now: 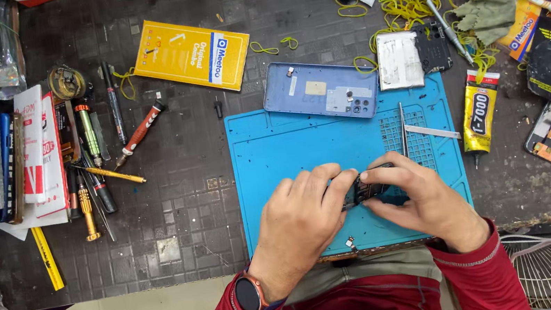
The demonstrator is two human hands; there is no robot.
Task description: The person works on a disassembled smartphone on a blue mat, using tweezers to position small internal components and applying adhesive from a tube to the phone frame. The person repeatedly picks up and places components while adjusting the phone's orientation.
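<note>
Both hands met over the lower middle of the blue work mat [275, 148], at about 6 o'clock in the head view. The left hand [301, 218] pinched the near end of a small dark phone part [366, 189] between thumb and forefinger; the right hand [421, 203] gripped its far end, fingers curled over the top edge. Both grips were closed on the part, which was held just above the mat, tilted, not lying flat. What kind of part it was could not be told; it was mostly hidden by the fingers.

Judgement on doing this step well: the piece looked thin and likely flexed easily, so the pinch should stay at its edges, with force spread along the frame rather than at one corner. Keeping it low over the mat would mean a slip dropped it on a soft surface.

A small loose metal piece [351, 242] lay on the mat at 6 o'clock, just beside the left wrist; a sleeve could sweep it off. The tweezers [403, 129] and a flat metal strip [432, 131] lay at 1 o'clock from the hands, within reach. The blue phone back cover [321, 90] rested at 12 o'clock across the mat's top edge. A yellow glue tube [479, 112] stood at 2 o'clock, off the mat.
</note>
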